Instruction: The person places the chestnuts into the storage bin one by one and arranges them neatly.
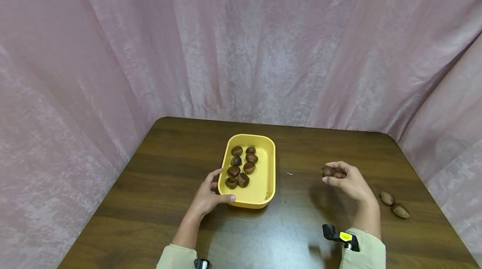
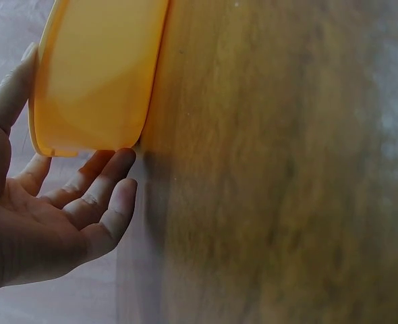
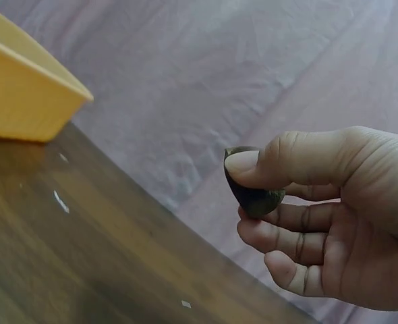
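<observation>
A yellow rectangular plastic box (image 1: 263,182) stands mid-table, with several brown chestnuts (image 1: 243,180) in two rough columns toward its left side. My left hand (image 1: 205,198) grips its near left corner, thumb over the near rim and fingers along the left side. In the left wrist view, the fingertips (image 2: 123,160) touch the box's outer wall (image 2: 94,101). Off to the right, my right hand (image 1: 348,181) pinches one chestnut (image 1: 327,171) above the table. The right wrist view has the thumb pressed on this chestnut (image 3: 256,201), whose pointed end faces the box.
Two more chestnuts (image 1: 400,211) lie close together on the table, right of my right forearm. A small white sliver (image 1: 289,173) rests on the brown wooden table (image 1: 180,152) right of the box. Pink curtains (image 1: 241,51) hang behind and at the sides.
</observation>
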`<control>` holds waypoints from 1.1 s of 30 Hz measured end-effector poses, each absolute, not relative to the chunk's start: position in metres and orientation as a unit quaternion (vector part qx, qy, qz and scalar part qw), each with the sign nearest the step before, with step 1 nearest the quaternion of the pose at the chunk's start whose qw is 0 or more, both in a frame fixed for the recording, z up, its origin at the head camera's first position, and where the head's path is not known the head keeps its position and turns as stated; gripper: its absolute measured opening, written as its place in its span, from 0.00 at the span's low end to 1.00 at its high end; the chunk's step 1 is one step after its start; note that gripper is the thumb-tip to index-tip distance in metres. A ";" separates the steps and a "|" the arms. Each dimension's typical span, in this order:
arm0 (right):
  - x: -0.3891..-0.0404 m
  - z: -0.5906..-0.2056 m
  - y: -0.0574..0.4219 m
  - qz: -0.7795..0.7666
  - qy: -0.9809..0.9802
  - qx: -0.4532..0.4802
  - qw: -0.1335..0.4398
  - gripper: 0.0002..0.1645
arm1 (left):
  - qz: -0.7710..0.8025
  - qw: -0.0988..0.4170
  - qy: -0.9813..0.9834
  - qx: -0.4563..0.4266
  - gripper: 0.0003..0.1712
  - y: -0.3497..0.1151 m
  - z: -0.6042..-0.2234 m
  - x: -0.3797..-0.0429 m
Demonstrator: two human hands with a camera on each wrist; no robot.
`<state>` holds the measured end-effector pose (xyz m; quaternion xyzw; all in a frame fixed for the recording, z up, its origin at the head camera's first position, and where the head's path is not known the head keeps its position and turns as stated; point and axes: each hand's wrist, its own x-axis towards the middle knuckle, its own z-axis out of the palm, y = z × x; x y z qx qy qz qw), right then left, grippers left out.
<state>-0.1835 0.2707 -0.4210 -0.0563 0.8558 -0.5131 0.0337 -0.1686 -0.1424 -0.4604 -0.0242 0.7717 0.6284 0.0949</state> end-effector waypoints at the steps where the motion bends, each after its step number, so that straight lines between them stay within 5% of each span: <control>1: -0.186 -0.420 0.269 -0.512 0.856 -0.063 0.034 0.27 | 0.629 0.096 0.772 -0.022 0.56 -0.142 -0.457 -0.167; 11: -0.214 -0.407 0.244 -0.489 0.865 -0.102 0.052 0.26 | 0.626 0.104 0.772 -0.022 0.53 -0.138 -0.424 -0.152; 33: -0.261 -0.385 0.178 -0.534 0.822 -0.164 0.114 0.27 | 0.636 0.107 0.764 -0.012 0.53 -0.140 -0.429 -0.156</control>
